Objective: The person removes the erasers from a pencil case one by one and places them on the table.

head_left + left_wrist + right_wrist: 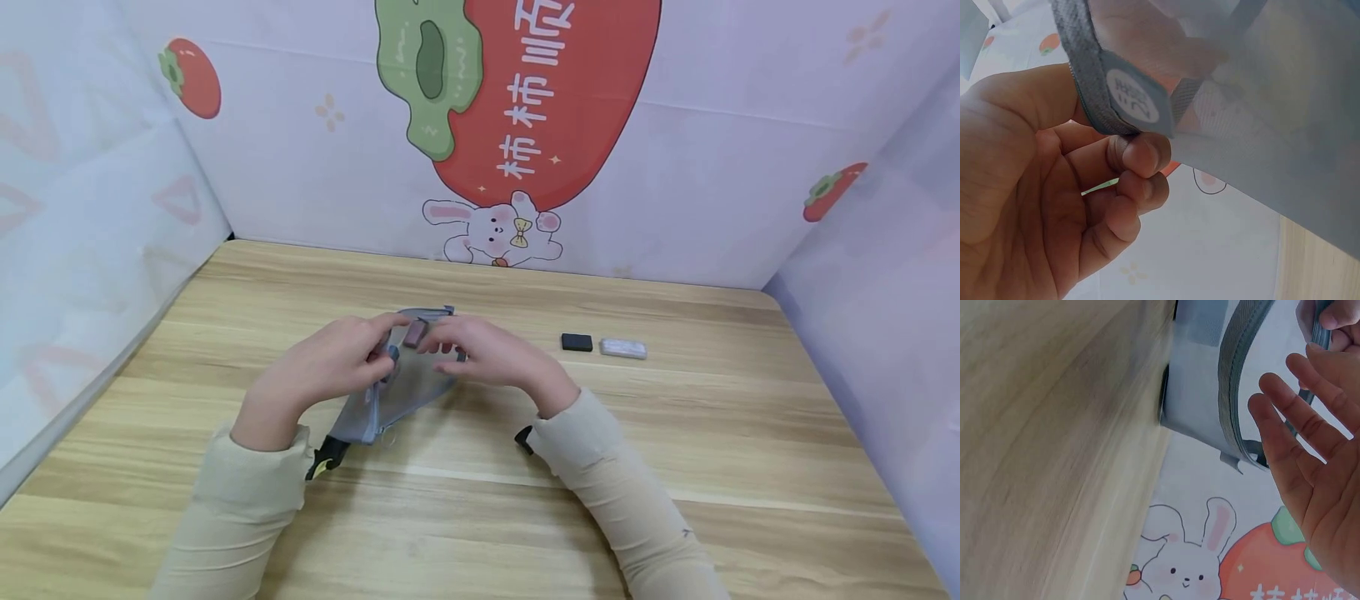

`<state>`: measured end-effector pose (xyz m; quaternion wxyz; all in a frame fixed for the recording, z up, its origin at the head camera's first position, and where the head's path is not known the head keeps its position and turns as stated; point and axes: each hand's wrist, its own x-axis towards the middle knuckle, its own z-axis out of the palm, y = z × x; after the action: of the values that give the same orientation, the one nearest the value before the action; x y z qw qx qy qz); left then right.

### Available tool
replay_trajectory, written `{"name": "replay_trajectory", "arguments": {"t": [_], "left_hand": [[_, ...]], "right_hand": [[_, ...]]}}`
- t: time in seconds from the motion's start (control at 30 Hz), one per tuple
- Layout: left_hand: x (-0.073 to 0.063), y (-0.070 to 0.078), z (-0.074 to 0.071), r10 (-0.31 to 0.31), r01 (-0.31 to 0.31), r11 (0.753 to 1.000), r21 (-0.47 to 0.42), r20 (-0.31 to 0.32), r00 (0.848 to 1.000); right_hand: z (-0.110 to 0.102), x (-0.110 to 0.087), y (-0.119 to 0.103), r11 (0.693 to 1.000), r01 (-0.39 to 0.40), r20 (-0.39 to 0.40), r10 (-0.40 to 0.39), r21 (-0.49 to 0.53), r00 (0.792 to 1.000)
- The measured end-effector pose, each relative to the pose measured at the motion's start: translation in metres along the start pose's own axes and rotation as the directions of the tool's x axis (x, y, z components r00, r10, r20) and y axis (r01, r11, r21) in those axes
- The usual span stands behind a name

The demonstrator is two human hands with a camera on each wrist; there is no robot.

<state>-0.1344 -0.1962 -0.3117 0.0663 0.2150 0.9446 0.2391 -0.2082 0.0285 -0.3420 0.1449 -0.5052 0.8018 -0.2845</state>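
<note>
A translucent grey mesh zip pouch (412,396) stands on the table with its mouth open. My left hand (330,358) pinches the pouch's zipper edge, beside a small blue-grey label (1138,94) with white print. My right hand (483,350) is over the mouth at the opposite side, its fingers (1282,394) extended and loosely spread in the right wrist view. Close to the right fingertips, a mauve block (415,334) shows at the pouch's mouth. Whether it touches the fingers I cannot tell.
A small black block (577,342) and a silvery-white block (623,348) lie side by side on the wooden table (675,500). A black and yellow object (327,457) is beside the left cuff. Another black piece (524,439) is partly behind the right sleeve. Printed cloth walls surround the table.
</note>
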Motion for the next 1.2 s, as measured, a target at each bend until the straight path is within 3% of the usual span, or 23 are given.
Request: {"name": "replay_trajectory", "arguments": {"t": [0.33,0.63,1.2], "left_hand": [[0.000,-0.001,-0.001,-0.005,0.005,1.000,-0.020,0.012,1.000],[-0.001,-0.001,0.000,0.021,-0.021,1.000,0.006,-0.009,1.000],[-0.001,-0.001,-0.001,0.004,-0.004,1.000,0.019,-0.014,1.000]], "right_hand": [[0.010,0.015,-0.004,1.000,0.026,0.057,-0.026,0.013,0.998],[0.016,0.028,-0.006,0.996,-0.007,0.114,0.017,-0.089,0.993],[0.024,0.037,-0.004,0.981,-0.031,0.114,0.054,-0.192,0.992]]}}
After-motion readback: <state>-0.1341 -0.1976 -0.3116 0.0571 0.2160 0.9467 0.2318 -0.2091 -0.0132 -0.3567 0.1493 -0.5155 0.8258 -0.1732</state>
